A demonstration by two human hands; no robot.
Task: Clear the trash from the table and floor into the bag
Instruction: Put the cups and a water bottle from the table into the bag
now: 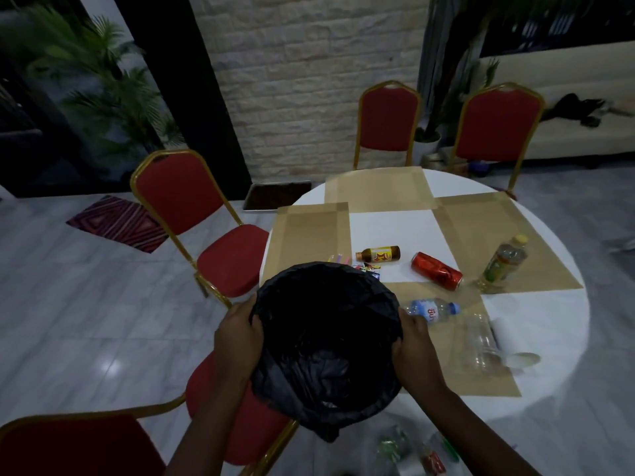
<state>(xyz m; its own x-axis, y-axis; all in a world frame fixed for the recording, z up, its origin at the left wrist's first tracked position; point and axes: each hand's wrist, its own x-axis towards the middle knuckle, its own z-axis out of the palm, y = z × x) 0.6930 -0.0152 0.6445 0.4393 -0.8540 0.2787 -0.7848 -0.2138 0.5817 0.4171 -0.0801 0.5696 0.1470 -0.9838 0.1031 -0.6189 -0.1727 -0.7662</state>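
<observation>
1. Head view looks down on a round white table (556, 324) laid with tan placemats (378, 190), set on a pale marbled tile floor (86, 304).
2. Both hands hold a black bag (326, 341) open over the near left edge of the table: the left hand (237, 334) grips the rim on one side with fingers curled over it, and the right hand (414, 352) grips the opposite side the same way.
3. Trash lies on the table beyond and to the right of the bag: a small brown bottle (378, 254) on its side, a dented red can (437, 270) on its side, an upright bottle with a yellow cap (503, 264), a clear water bottle (431, 310) lying just beside the right hand, a clear plastic cup (481, 345) on its side and a white paper cup (512, 345) next to it.
4. Colourful wrappers (343, 261) peek out just behind the bag's far rim.
5. More trash (412, 451) lies blurred on the floor at the bottom of the frame; what it is cannot be told.
6. Red chairs (206, 228) with gold frames stand around the table.
7. Behind are a pale brick wall (309, 80), potted palms (103, 80), a patterned mat (120, 223) and a cream sofa (584, 97).
</observation>
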